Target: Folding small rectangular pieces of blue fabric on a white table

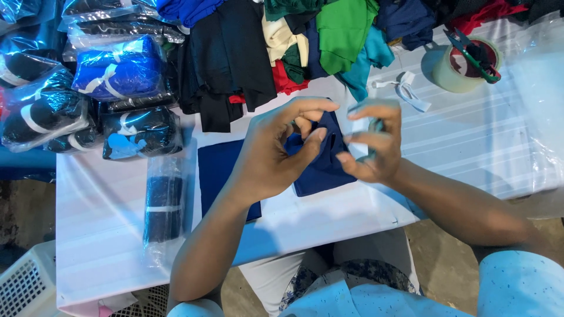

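A navy blue cloth piece (322,170) is held up just above the white table (482,141) near the middle of the view. My left hand (276,154) grips its upper left edge with curled fingers. My right hand (371,145) pinches the cloth's right side; a small pale object shows between its fingers, too blurred to tell. A second flat navy cloth (218,170) lies on the table under my left wrist.
Packed garments in clear bags (120,67) are stacked at the left, one rolled bag (163,202) lies in front. Loose coloured clothes (341,29) pile along the back. A tape roll with scissors (467,61) and a white strip (405,88) sit at right. A white basket (26,285) stands bottom left.
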